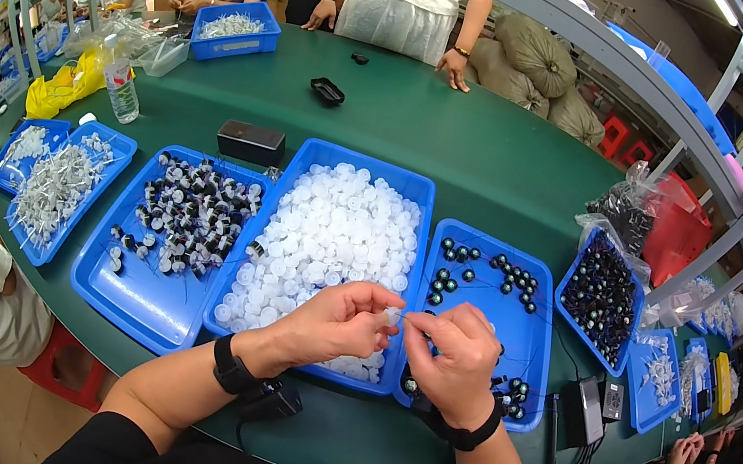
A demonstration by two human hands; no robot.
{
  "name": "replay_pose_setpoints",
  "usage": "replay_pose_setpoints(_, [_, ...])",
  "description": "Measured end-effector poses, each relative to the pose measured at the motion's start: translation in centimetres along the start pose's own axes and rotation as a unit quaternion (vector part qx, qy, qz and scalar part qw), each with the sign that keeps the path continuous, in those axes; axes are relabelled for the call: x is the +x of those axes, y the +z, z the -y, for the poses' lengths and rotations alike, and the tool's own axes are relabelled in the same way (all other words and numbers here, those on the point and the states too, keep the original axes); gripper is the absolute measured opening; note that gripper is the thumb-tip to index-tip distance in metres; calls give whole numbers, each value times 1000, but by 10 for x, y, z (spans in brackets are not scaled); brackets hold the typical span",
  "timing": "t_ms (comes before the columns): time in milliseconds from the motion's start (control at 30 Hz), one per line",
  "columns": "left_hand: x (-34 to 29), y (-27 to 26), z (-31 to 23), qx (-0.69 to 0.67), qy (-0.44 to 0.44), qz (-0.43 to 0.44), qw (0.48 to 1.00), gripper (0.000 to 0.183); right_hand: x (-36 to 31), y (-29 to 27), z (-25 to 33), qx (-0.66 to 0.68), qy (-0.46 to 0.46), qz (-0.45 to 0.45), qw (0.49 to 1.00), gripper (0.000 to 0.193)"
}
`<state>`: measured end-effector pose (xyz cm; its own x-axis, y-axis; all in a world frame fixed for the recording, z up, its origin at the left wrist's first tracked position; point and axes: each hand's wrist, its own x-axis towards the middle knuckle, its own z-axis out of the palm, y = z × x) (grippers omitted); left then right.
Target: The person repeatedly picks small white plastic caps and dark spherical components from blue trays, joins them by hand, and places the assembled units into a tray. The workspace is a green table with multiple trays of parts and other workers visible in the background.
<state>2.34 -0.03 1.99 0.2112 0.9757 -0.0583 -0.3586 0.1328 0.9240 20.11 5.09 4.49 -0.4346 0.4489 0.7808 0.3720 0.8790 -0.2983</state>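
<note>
"So, what are the hands doing?"

"The left hand [336, 329] pinches a white cap [392, 316] between thumb and fingers. At its three o'clock, the right hand [460, 359] has thumb and forefinger pressed together just beside the cap; whether they grip anything, I cannot tell."

"And around them?"

"At ten o'clock, a blue tray [422, 241] heaped with caps [342, 227]. At two o'clock, dark balls [521, 282] in another tray [513, 332], partly beneath the right hand. Farther out, at nine, black-and-white parts [195, 216]."

"Beyond?"

"At eleven, a black dish [327, 92] on the green table [392, 116]."
</note>
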Motion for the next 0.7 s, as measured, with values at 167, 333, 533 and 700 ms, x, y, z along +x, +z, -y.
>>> replay_pose_setpoints(167, [3,-3,4,-33,-29,2,999,35,0,2,0,14,16,11,1000,11])
replay_pose_setpoints(333, [3,-5,5,-32,-43,16,998,36,0,2,1,18,24,19,999,9])
replay_pose_setpoints(533, [4,-5,5,-17,-54,9,998,35,3,0,1,14,13,41,999,9])
replay_pose_setpoints(700, [6,-8,9,-25,-62,12,998,36,4,-2,1,13,5,47,999,11])
